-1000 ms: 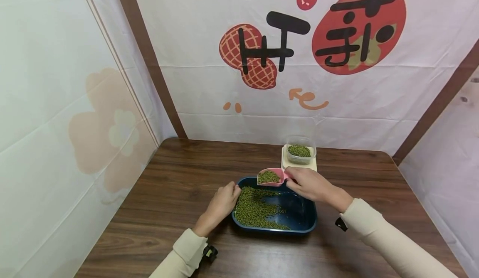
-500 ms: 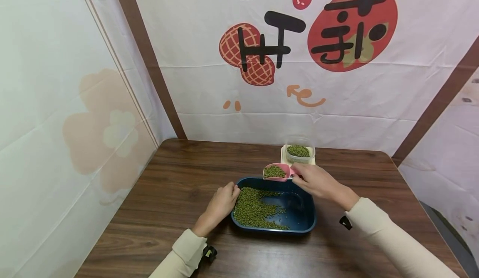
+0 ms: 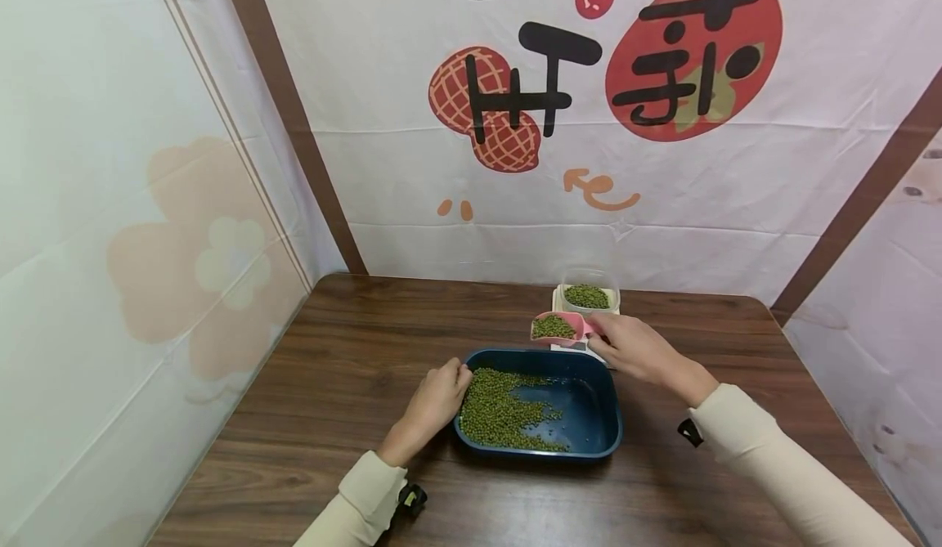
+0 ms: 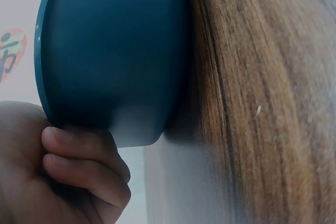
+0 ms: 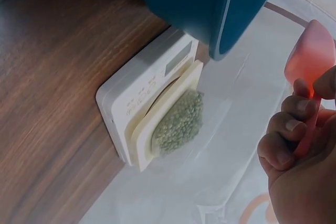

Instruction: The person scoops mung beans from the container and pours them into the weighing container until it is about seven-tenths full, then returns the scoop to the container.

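In the head view my right hand grips the handle of a pink scoop filled with green beans. The scoop hangs above the far side of a blue basin, in front of a kitchen scale. Fingers wrap the pink handle in the right wrist view. My left hand holds the basin's left rim, its fingers curled over the edge in the left wrist view. Green beans cover the basin's left half; its blue floor shows on the right.
Behind the basin a white kitchen scale bears a clear plastic container with green beans in it. All stand on a brown wooden table. A printed white curtain hangs just past the table's far edge.
My right hand has carried the filled scoop away from above the basin, back and to the right, toward the scale. My left hand stays on the basin's rim.
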Available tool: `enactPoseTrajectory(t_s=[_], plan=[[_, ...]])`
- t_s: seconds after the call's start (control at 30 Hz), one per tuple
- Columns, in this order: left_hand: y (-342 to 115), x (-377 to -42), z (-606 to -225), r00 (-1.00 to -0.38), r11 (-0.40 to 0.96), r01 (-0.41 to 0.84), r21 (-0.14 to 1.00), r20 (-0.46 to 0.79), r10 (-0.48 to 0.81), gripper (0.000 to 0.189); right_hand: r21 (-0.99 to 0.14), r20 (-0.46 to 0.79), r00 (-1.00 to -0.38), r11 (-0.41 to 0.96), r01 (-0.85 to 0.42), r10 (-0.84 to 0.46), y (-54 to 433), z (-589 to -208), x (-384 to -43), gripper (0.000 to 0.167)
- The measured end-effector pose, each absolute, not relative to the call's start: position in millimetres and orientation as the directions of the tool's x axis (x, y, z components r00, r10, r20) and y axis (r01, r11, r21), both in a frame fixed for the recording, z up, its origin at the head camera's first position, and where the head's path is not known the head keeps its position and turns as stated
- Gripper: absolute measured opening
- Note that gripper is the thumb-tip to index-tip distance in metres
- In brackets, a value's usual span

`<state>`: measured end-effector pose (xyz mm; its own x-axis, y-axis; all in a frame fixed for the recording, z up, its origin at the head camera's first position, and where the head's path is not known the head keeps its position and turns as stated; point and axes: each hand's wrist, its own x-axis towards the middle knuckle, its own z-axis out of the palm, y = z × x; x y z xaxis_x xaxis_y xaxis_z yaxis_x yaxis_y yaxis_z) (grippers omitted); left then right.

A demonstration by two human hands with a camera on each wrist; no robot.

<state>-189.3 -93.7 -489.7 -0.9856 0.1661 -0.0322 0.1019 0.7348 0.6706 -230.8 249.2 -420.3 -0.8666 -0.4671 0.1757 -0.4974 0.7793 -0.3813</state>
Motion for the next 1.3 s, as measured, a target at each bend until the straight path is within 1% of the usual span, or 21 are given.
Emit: enactPoseTrajectory(t_s=[0.6, 0.8, 1.0, 1.3], plan=[[-89, -181, -490, -0.987, 0.728, 0.101, 0.678, -0.023, 0.158, 0.036, -0.378, 0.158, -0.893, 0.809, -0.450, -0.422, 268, -416, -242, 0.010], [-89, -179, -490, -0.988, 0.732, 0.099, 0.674, -0.019, 0.151, 0.035, -0.389, 0.140, -0.905, 0.818, -0.423, -0.401, 275, -416, -246, 0.013], [-90, -189, -492, -0.988, 0.734, 0.108, 0.670, -0.011, 0.155, 0.036, -0.364, 0.140, -0.915, 0.839, -0.403, -0.379, 279, -419, -257, 0.013], [-93, -202, -496, -0.983, 0.723, 0.144, 0.676, 0.012, 0.186, 0.037, -0.353, 0.174, -0.918, 0.847, -0.397, -0.357, 286, -422, -273, 0.013]])
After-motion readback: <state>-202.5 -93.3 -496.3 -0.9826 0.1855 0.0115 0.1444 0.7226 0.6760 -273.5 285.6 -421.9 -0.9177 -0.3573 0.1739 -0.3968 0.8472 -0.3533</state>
